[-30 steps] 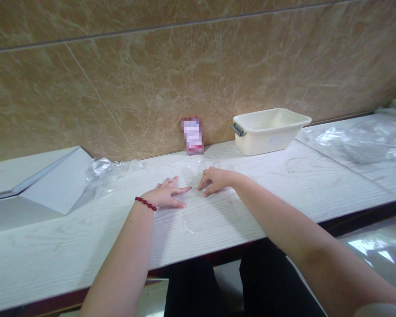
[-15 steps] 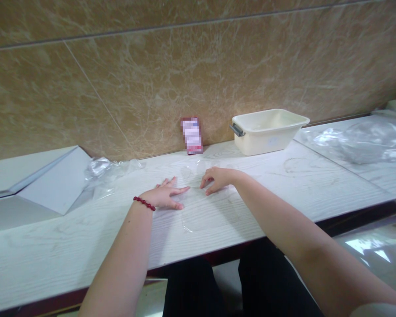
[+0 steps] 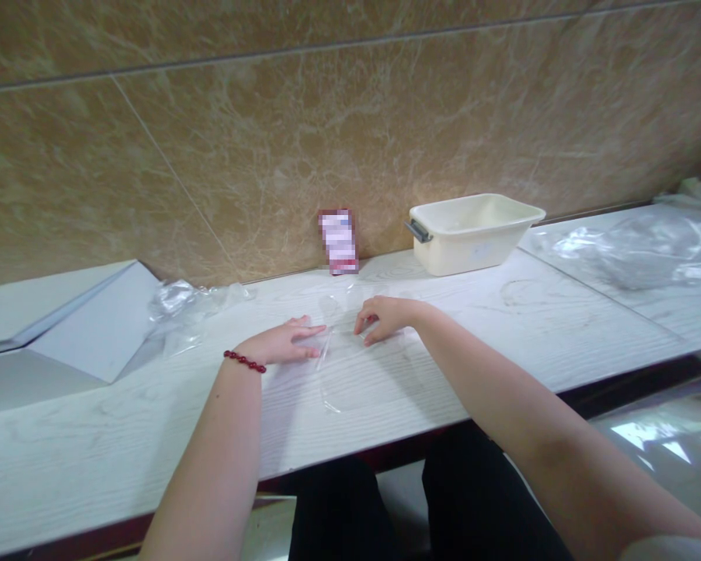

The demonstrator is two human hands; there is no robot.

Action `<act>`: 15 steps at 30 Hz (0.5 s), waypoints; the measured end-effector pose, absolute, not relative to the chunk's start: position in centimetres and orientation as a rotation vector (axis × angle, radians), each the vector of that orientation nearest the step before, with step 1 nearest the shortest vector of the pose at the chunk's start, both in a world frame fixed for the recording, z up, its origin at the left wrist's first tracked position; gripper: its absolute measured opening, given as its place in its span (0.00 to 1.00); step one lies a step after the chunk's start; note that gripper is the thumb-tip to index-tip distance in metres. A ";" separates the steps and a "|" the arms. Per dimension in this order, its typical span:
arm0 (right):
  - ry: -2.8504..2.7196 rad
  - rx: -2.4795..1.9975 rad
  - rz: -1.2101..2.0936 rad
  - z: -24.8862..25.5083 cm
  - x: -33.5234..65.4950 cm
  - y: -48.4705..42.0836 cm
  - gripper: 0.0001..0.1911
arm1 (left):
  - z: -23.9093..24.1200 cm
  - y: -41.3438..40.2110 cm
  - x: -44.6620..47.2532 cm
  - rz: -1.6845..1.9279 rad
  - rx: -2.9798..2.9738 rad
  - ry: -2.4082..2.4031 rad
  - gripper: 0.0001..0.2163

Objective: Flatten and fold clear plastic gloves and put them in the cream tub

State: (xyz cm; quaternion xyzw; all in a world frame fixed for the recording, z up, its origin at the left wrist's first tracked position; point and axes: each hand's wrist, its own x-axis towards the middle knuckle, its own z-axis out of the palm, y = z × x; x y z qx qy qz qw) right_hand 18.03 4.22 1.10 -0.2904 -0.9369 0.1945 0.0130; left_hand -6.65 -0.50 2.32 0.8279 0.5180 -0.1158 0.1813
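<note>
A clear plastic film lies flat on the white table in front of me; its outline is faint. My left hand, with a red bead bracelet at the wrist, is turned on its side, and its fingers pinch the film's left edge, which stands a little off the table. My right hand rests on the film's far part with its fingers curled and their tips pressed down on the plastic.
A cream plastic tub with a grey handle stands at the back right against the tiled wall. A small red and white card leans on the wall. Crumpled clear plastic and a white folded board lie left; more plastic wrap lies far right.
My left hand has turned from lying flat with spread fingers to a pinch on the film's left edge, and that edge has lifted. My right hand has hardly moved.
</note>
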 end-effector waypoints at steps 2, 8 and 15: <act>-2.853 -0.950 0.527 1.4 18.5 4.5 0.19 | 2.3 -0.5 -6.6 -0.274 2.354 1.473 0.30; -2.297 -1.763 0.086 1.5 22.4 6.8 0.14 | 1.8 0.0 -6.3 -0.139 2.412 1.510 0.28; -2.213 -2.150 0.183 1.0 24.5 7.5 0.17 | 1.9 0.0 -6.0 -0.061 2.493 1.563 0.27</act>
